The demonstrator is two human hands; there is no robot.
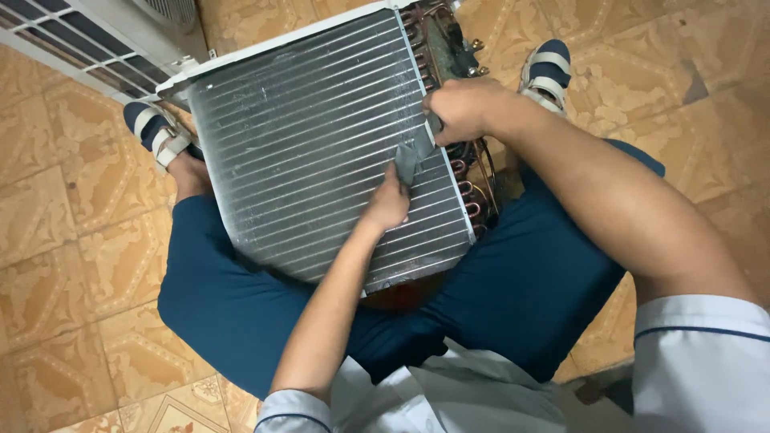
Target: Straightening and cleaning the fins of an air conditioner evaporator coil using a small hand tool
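Both hands, left (388, 204) and right (464, 110), pinch grey tape (411, 155) against the finned coil (313, 144).

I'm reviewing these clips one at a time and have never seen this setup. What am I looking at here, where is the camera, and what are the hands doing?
There is no robot: the one picture comes from a camera on a person's head, looking down at their own lap and hands. They sit on a tan patterned tile floor with a finned metal coil unit, like an air conditioner's, leaning between their knees. The left hand and the right hand both grip a grey strip, perhaps tape or cloth, against the fins near the copper pipe bends. A white casing lies at the upper left.
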